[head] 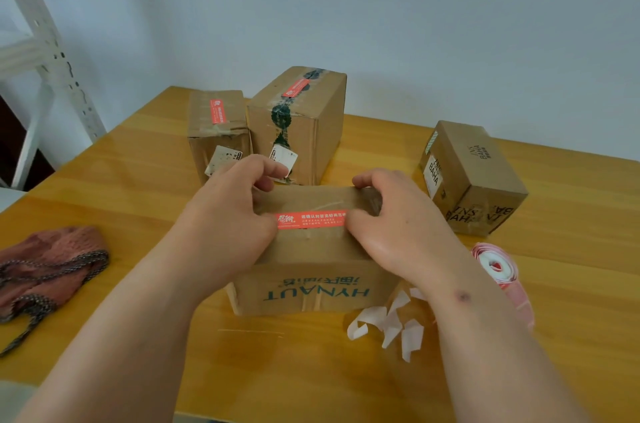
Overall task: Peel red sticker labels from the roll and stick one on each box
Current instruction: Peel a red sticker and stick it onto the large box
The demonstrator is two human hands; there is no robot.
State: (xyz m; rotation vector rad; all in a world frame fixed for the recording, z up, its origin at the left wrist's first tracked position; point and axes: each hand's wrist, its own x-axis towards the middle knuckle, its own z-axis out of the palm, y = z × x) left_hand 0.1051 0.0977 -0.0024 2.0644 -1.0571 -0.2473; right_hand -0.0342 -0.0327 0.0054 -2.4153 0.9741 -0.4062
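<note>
A cardboard box printed HYNAUT (pixel 313 287) stands in front of me on the wooden table (pixel 138 159). A red sticker label (pixel 311 219) lies flat across its top. My left hand (pixel 228 218) grips the box's left end, its thumb on the label's left end. My right hand (pixel 398 222) grips the right end, its thumb on the label's right end. The roll of red labels (pixel 498 267) lies to the right of my right wrist. Behind stand two boxes with red labels on top: a small one (pixel 218 132) and a taller one (pixel 301 118). A BAHA box (pixel 474 180) at the right shows no red label.
Curled white strips of backing paper (pixel 388 325) lie by my right forearm. A reddish mesh bag with a dark cord (pixel 45 270) sits at the table's left edge. A white metal shelf frame (pixel 45 59) stands beyond the left corner, with a wall behind the table.
</note>
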